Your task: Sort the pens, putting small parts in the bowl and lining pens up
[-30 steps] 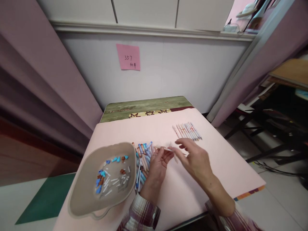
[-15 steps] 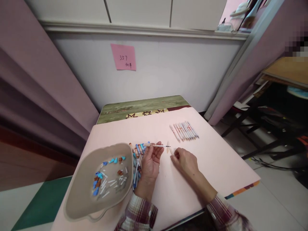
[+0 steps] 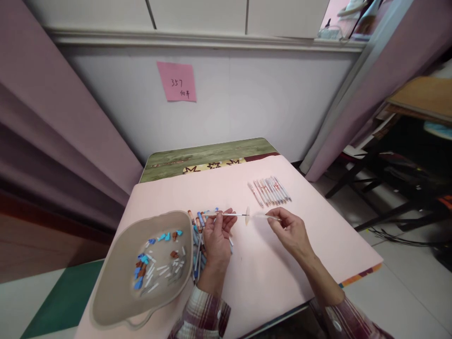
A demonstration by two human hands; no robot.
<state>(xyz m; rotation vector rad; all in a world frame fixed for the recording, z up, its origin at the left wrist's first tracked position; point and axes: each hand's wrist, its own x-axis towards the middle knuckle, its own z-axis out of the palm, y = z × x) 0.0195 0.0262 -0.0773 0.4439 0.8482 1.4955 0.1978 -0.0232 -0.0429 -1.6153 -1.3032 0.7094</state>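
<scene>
Refill (image 3: pixel 238 214) slim, white, dark-tipped, pinched between left fingers (image 3: pixel 218 222); right fingers (image 3: pixel 277 228) closed around pale tube (image 3: pixel 261 216).

Left hand (image 3: pixel 217 238), held pen (image 3: pixel 240 215), pen row (image 3: pixel 270 192); basin (image 3: pixel 113 282)

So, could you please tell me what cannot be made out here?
All in the head view:
Pen pile: partly hidden by the left hand.
Pale piece in the right hand: left end blurred.
Pen row: markings too small.
Wooden-topped table: cut off by the right edge.
</scene>
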